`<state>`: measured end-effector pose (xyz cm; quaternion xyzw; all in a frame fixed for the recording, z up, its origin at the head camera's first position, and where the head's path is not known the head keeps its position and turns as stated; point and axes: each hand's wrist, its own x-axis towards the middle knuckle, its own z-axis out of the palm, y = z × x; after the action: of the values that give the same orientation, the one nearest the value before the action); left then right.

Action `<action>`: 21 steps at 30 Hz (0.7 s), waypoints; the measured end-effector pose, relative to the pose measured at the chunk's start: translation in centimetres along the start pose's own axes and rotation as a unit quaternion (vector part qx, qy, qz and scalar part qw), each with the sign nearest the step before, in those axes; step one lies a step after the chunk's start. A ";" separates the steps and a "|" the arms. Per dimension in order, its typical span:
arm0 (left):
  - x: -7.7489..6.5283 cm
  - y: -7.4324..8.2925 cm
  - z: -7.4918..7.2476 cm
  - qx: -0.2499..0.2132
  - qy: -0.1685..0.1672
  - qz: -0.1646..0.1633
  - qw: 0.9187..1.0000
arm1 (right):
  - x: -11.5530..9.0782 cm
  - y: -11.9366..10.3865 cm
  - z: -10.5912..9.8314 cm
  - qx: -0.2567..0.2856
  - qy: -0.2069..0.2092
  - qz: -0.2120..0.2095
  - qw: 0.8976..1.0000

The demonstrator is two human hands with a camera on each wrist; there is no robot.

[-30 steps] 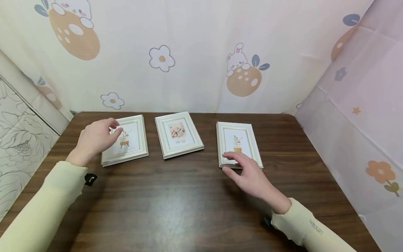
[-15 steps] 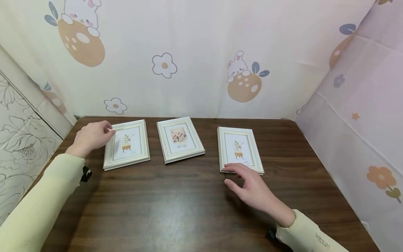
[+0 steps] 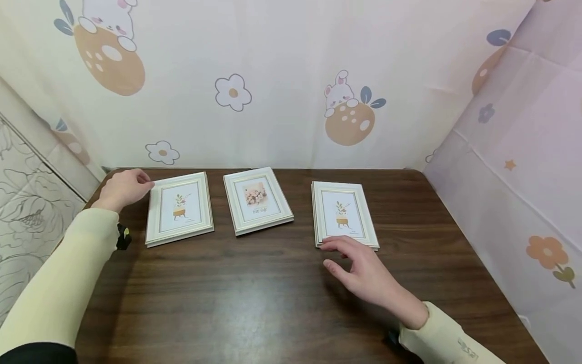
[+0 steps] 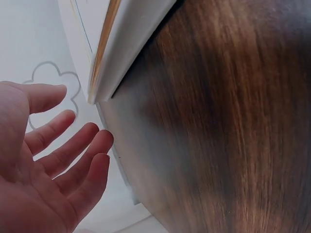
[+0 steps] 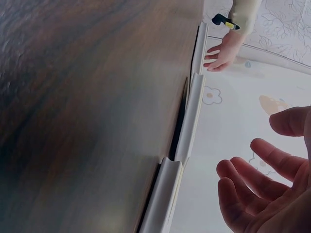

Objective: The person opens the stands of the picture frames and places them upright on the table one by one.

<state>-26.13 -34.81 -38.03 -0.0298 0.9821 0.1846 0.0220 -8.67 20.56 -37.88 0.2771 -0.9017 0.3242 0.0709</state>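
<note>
Three white picture frames lie face up on a dark wooden table [image 3: 236, 293]. My left hand [image 3: 122, 189] is at the upper left corner of the left picture frame [image 3: 154, 210], which shows a potted plant; its thumb tip overlaps the edge in the head view. In the left wrist view that hand [image 4: 63, 170] has its fingers loosely bent, apart from the frame's edge. A bouquet picture fills the middle picture frame [image 3: 233, 202]. My right hand [image 3: 364, 273] hovers over the near edge of the right picture frame [image 3: 320, 212], fingers relaxed and holding nothing.
A pale curtain [image 3: 273, 121] printed with rabbits and flowers hangs along the table's back edge. Another printed curtain [image 3: 500, 202] runs down the right side. On the left stands a panel with line-drawn flowers [image 3: 32, 222].
My left hand has moved left, from over the left picture frame to its outer corner. The right hand stays nearly in place by the right frame. All three frames keep their places.
</note>
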 end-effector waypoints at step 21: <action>1.6 -1.0 0.9 -0.107 -0.089 -0.058 0.989 | 0.5 0.2 1.0 -0.004 -0.022 0.004 1.000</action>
<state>-27.66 -35.46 -39.35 -0.0722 0.9474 0.2890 0.1166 -9.12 19.84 -38.57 0.2803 -0.9055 0.3145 0.0513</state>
